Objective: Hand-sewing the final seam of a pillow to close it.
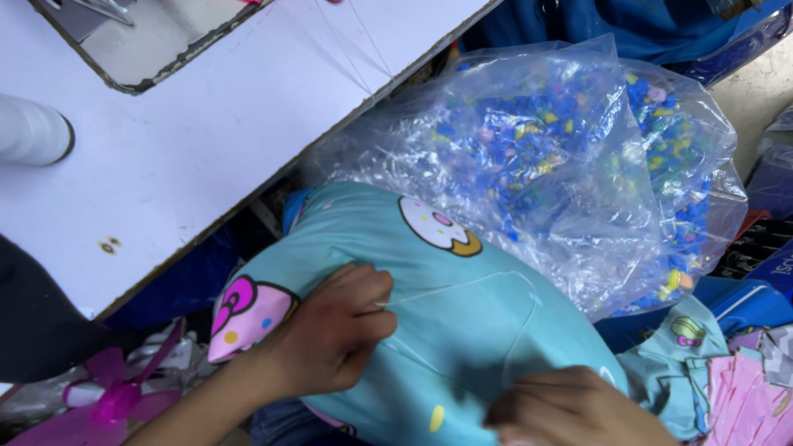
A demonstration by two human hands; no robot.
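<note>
A teal fabric piece (462, 306) with cartoon prints and a pink patch lies bunched below the table edge. My left hand (330, 334) presses on its left side, fingers curled into the cloth and pinching a thin white thread (462, 285) that loops across the fabric. My right hand (570, 409) grips the cloth at the bottom right, fingers folded over it.
A white table (190, 157) fills the upper left, with a metal-rimmed plate (140, 49) and a white thread cone (33, 128). A clear plastic bag (570, 165) of blue printed pieces sits behind the fabric. More printed cloth (727, 372) lies at right; pink ribbon (107, 400) at lower left.
</note>
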